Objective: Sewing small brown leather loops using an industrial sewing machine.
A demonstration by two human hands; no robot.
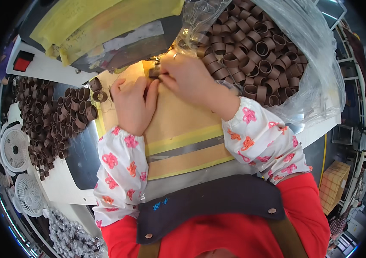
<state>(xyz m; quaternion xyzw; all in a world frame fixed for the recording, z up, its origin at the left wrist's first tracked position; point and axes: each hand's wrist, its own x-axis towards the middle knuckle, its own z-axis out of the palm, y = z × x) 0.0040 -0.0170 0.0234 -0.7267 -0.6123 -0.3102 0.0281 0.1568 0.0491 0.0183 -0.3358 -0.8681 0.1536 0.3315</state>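
Observation:
Under the machine head (122,43), which is partly wrapped in yellow tape, a small brown ring (153,71) sits in the lamp light. My right hand (189,79) is closed with its fingertips at this ring, apparently pinching it; part of the grip is hidden behind the fingers. Just to the left, my left hand (134,105) rests on the tan covered work surface (178,116), fingers apart and nothing visible in them. Two loose brown rings (100,96) lie left of that hand, with a thin thread near them.
On the right, a clear plastic bag (320,81) holds a heap of brown rings (251,47). Many more brown rings (58,120) are piled on the table at left. White fans (15,148) stand beyond the left edge. A yellow checked box (334,185) is at lower right.

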